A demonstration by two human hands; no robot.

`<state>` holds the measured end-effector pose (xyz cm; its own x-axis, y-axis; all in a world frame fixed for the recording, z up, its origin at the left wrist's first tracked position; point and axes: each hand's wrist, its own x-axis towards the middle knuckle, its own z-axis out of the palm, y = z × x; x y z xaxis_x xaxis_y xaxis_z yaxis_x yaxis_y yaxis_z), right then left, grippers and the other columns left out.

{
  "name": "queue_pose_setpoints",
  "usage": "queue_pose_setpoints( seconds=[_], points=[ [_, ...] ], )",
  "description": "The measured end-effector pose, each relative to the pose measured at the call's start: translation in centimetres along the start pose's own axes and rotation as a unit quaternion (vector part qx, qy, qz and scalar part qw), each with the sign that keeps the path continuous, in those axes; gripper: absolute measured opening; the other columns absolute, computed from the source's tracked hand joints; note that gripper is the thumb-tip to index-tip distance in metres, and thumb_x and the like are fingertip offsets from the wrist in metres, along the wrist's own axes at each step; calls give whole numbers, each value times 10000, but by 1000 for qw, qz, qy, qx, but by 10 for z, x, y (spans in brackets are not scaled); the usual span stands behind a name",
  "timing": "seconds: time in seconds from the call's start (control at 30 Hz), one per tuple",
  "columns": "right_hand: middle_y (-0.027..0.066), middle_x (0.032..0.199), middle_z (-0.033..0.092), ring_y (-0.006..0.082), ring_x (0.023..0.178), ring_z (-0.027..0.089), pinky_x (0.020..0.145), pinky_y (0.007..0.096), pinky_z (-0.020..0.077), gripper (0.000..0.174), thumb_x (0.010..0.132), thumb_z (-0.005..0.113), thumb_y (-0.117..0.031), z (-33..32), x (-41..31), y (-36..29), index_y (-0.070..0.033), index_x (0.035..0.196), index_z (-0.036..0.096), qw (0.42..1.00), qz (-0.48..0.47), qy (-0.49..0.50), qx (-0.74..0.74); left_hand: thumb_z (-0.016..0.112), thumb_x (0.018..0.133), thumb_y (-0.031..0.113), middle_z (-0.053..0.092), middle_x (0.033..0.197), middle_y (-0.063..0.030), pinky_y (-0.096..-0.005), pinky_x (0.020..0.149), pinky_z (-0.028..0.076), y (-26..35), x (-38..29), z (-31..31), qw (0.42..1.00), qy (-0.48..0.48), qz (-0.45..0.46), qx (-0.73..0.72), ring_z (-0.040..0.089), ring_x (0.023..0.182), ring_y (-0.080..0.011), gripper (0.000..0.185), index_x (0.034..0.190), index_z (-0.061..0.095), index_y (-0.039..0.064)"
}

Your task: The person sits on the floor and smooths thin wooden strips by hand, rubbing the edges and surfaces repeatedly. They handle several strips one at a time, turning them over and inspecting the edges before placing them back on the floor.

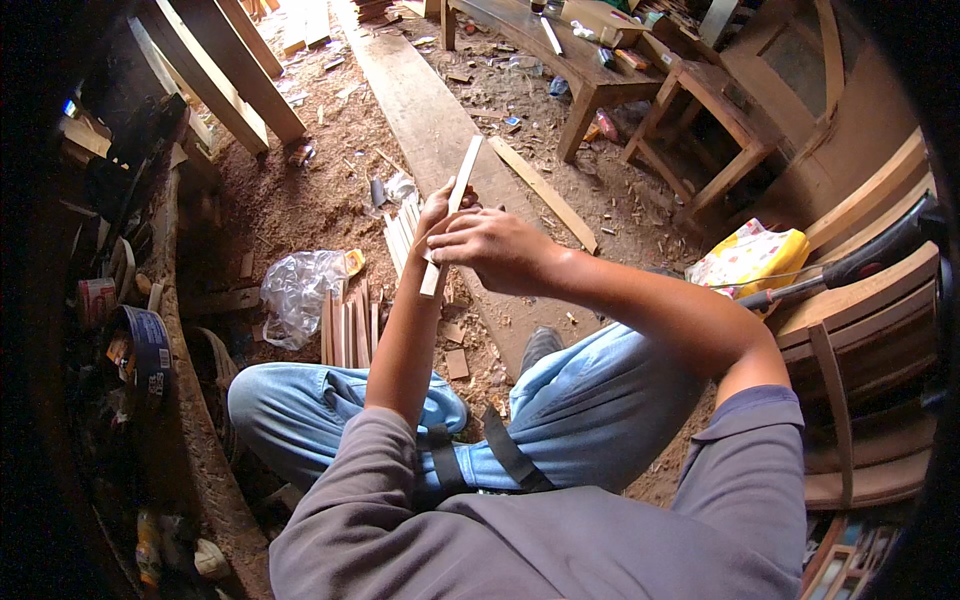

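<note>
A narrow pale wooden strip lies slantwise across my hands in front of me. My left hand grips the strip from the left and below. Over the lower half of the strip is my right hand, its fingers bent against it; whether something small is between those fingers and the strip cannot be told. Beyond my left forearm a bundle of pale strips lies on the ground, and a group of browner wooden strips lies nearer my left knee.
A long wide plank runs along the debris-strewn floor, with a loose batten beside it. A clear plastic bag lies left. A low wooden table, a stool and a yellow package are right. A rough timber edge borders the left.
</note>
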<state>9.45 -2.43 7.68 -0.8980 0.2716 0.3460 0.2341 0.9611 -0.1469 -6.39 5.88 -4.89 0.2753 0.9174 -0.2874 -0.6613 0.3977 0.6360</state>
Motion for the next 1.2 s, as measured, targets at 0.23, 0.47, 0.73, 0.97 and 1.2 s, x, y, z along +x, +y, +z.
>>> queue_pose_setpoints(
  seconds=[0.23,0.47,0.73,0.97,1.2],
  points=[
    [44,1232,686,239,1190,623,1004,416,504,374,801,615,17,2,-1,-7,-116,1141,695,992,-87,12,95,407,1071,406,469,652,-3,-270,494,384,-2,-4,-2,984,-120,26,-132,426,536,-120,370,904,499,90],
    [41,1264,670,227,1215,606,998,398,511,334,823,638,-36,10,-2,-9,-128,1141,685,990,-136,6,37,420,1059,431,469,593,11,-274,453,366,0,-7,1,979,-112,-19,-170,416,486,-124,412,818,526,114],
    [72,1239,666,222,1201,614,1001,408,515,327,872,607,-80,13,-4,-8,-113,1192,667,988,-153,-32,-10,558,990,484,495,658,23,-266,505,455,-8,4,-21,979,-164,-31,-113,449,540,-103,402,870,530,101],
    [45,1177,692,223,1151,645,991,393,527,277,879,598,-76,7,-3,-4,-113,1141,680,997,-9,-23,-69,750,860,370,552,873,-26,-279,623,555,-22,3,-41,968,-168,187,17,590,716,-150,477,1118,515,44],
    [25,1238,674,211,1189,623,1010,380,506,316,881,613,-101,14,-5,-8,-148,1186,683,997,-62,40,-22,774,848,392,536,848,-15,-234,624,488,-25,-2,-44,983,-88,161,-13,525,711,-92,521,1130,513,42]
  ],
)
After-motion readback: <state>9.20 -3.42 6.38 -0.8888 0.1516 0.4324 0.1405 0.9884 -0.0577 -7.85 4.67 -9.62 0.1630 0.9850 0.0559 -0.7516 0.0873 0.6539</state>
